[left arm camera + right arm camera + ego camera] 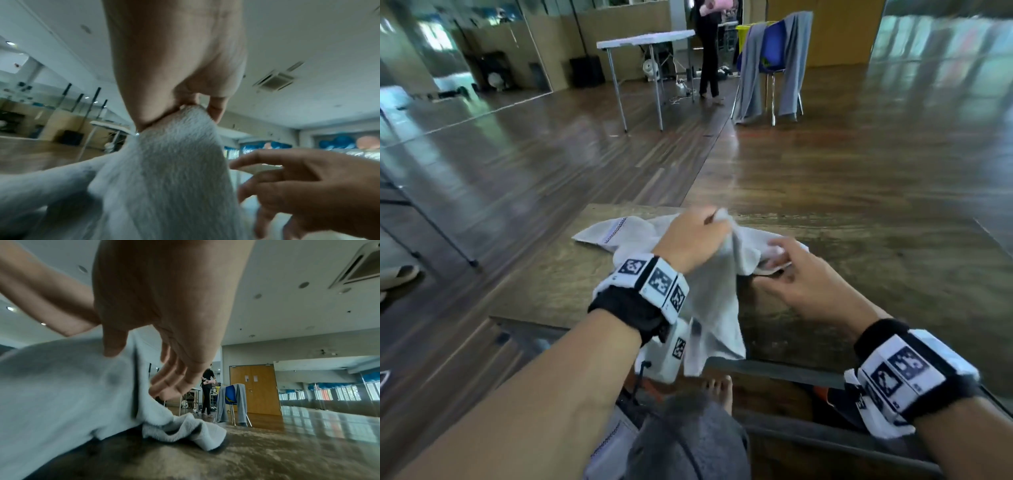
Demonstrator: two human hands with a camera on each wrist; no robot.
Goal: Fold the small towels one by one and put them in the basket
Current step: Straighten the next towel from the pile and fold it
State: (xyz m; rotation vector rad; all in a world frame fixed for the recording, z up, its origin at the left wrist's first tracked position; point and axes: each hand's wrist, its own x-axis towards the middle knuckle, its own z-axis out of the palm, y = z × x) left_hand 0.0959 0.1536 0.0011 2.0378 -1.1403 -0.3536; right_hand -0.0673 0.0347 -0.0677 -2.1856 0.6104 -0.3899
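A pale grey towel (717, 301) lies crumpled on the wooden table (876, 260), and part of it hangs over the near edge. My left hand (714, 219) pinches a bunch of the towel and holds it up above the table; the left wrist view shows the fingertips (216, 110) closed on the towel (174, 170). My right hand (777, 253) is just right of it, fingers straight, touching a low fold of the cloth. In the right wrist view the right hand (144, 366) hovers over the towel (72, 386) with its thumb on it. No basket is visible.
Beyond the table lies a wooden floor with a white folding table (647, 37), a blue chair (774, 44) draped in grey cloth, and a person (709, 51) standing at the back. My knee (688, 442) and bare foot (719, 387) are below the near edge.
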